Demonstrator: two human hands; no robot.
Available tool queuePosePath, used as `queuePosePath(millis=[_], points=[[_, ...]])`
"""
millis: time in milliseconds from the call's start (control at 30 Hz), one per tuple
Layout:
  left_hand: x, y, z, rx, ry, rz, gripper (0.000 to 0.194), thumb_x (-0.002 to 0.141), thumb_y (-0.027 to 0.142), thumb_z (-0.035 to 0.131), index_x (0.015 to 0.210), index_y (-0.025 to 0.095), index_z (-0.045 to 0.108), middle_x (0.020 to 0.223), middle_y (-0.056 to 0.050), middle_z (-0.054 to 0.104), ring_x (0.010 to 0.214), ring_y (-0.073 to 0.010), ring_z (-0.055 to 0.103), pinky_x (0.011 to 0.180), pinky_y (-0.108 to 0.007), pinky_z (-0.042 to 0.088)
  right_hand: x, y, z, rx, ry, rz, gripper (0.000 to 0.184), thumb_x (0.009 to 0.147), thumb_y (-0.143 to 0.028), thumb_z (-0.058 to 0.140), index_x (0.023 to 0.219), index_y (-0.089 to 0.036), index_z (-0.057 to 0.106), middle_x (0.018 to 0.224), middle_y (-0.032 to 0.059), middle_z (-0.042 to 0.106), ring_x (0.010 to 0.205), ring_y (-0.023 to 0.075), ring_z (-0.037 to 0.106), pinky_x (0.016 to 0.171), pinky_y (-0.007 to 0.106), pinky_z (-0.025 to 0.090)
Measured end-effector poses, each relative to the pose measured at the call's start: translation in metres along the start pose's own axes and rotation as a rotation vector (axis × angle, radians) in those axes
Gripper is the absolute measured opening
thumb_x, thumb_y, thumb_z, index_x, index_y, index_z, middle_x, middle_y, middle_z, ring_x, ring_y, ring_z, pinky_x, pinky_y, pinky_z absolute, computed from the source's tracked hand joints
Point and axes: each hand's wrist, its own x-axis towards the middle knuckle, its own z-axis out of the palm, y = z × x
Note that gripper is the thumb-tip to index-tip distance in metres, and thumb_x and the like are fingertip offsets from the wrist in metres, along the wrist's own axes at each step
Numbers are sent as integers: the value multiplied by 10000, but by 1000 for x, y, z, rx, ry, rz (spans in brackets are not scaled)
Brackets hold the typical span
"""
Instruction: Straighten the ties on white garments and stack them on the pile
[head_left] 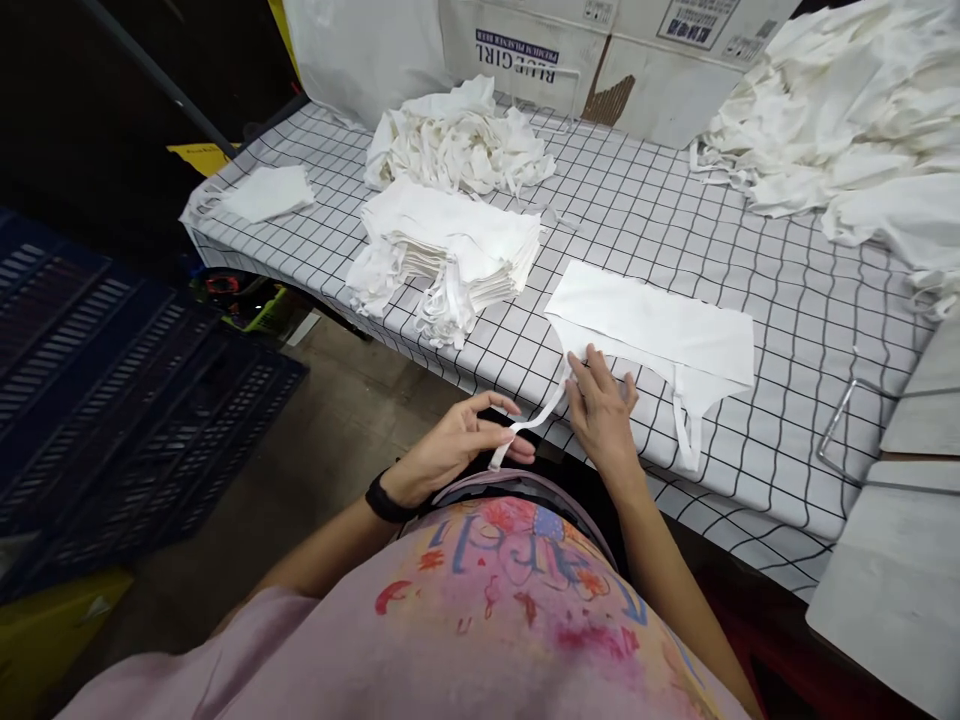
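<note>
A white strappy top (649, 325) lies spread on the checked tablecloth. One of its thin straps (541, 412) runs over the table's near edge toward me. My left hand (461, 440), with a black band on its wrist, pinches the strap near its end between thumb and fingers. My right hand (602, 415) rests palm down by the strap's base, fingers spread and touching the top's lower edge. The other strap (686, 430) hangs folded on the cloth, right of that hand.
Left of the top sits a neat stack of white tops (457, 240). Behind it is a loose white heap (457, 135), and a bigger pile (847, 100) fills the back right. A cardboard box (540, 60) stands behind, a wire frame (847, 430) at right, blue crates (112, 400) at left.
</note>
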Motion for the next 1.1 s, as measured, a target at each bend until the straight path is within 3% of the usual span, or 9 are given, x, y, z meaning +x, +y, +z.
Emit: queuePosePath(millis=[133, 267, 367, 600, 733, 800, 933, 1000, 1100], points=[[23, 9, 13, -172, 52, 54, 342, 800, 282, 857, 1014, 150, 625, 901, -111, 814, 911, -249, 801, 913, -333, 576, -13, -6, -16, 96, 187, -81, 363, 1053, -304, 489, 1365, -269, 670, 1549, 144, 547, 1335, 284, 603, 1159, 564, 387], [41, 11, 17, -275, 52, 47, 263, 818, 205, 822, 997, 140, 641, 986, -113, 809, 1009, -240, 787, 984, -329, 553, -27, -11, -20, 228, 198, -221, 417, 1003, -225, 577, 1401, -325, 650, 1510, 117, 567, 1223, 270, 665, 1025, 489, 560], [50, 10, 21, -321, 64, 26, 230, 821, 145, 794, 996, 137, 644, 1009, -105, 803, 1012, -208, 782, 988, -295, 544, -30, -12, -15, 276, 205, -304, 451, 976, -176, 617, 1386, -361, 661, 1488, 99, 578, 1169, 254, 681, 995, 478, 586], [59, 5, 34, -373, 70, -10, 266, 746, 145, 841, 949, 126, 670, 907, -74, 782, 918, -187, 773, 845, -239, 552, -20, -13, -17, 226, 264, -375, 296, 915, -166, 730, 1098, -390, 792, 1294, 37, 720, 1111, 230, 669, 921, 421, 578], [61, 3, 38, -277, 70, 5, 309, 699, 244, 897, 900, 118, 699, 791, -22, 740, 735, -104, 703, 713, -177, 518, -18, -23, -28, 447, 239, -374, 308, 904, -97, 706, 1098, -325, 779, 1108, 53, 780, 1012, 236, 685, 868, 429, 579], [62, 7, 37, -128, 51, 25, 339, 745, 330, 882, 943, 127, 694, 744, -9, 726, 667, -94, 678, 679, -185, 516, -18, -28, -33, 640, 188, -248, 276, 921, -92, 677, 1095, -288, 765, 992, 48, 784, 924, 221, 698, 814, 401, 579], [75, 24, 32, 331, -23, 98, 272, 895, 414, 734, 964, 161, 661, 744, -27, 734, 648, -153, 708, 656, -259, 557, -15, -31, -42, 932, 117, 250, 91, 941, -228, 717, 1012, -251, 769, 871, 27, 762, 789, 174, 705, 695, 304, 557], [91, 34, 29, 615, 15, 263, 190, 928, 359, 676, 909, 170, 666, 751, -26, 728, 668, -159, 701, 664, -273, 555, -8, -27, -43, 1035, 135, 447, 130, 916, -302, 763, 1029, -240, 781, 824, 21, 752, 708, 143, 670, 621, 259, 524], [126, 46, 27, 1063, 58, 624, 89, 943, 217, 611, 937, 176, 690, 881, -44, 747, 836, -189, 698, 792, -323, 551, 6, -17, -39, 1146, 151, 603, 215, 869, -362, 813, 1021, -212, 793, 727, 2, 715, 538, 76, 514, 479, 202, 402]])
